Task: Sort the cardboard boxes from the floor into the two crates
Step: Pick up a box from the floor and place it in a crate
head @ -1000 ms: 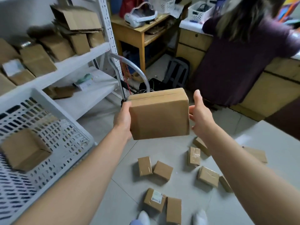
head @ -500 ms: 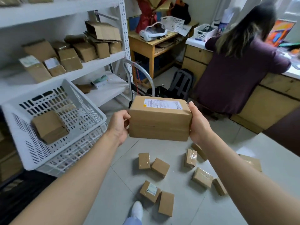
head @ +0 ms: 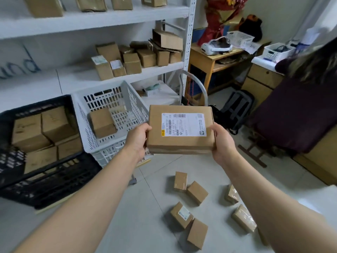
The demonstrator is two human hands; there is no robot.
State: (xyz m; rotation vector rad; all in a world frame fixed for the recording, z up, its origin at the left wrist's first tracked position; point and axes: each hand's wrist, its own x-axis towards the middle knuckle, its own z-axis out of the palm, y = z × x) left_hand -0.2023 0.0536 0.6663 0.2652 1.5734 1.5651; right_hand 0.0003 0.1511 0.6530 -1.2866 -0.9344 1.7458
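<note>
I hold a flat cardboard box (head: 156, 141) with a white shipping label facing up, in front of me at chest height. My left hand (head: 138, 141) grips its left edge and my right hand (head: 221, 143) grips its right edge. Just left of the box stands a white crate (head: 87, 128) with one small box (head: 102, 122) inside. Further left a black crate (head: 54, 181) holds several cardboard boxes. Several small boxes (head: 197, 192) lie scattered on the floor below my arms.
A white shelf rack (head: 76, 77) with several boxes stands behind the crates. A metal cart handle (head: 197, 83) rises beyond the held box. A person in a dark top (head: 295, 114) sits at the right by wooden cabinets (head: 259, 83). A backpack (head: 237, 106) lies on the floor.
The box has been tipped so its labelled face points up at me, both hands now gripping its edges. The view has swung left and the black crate has come into sight.
</note>
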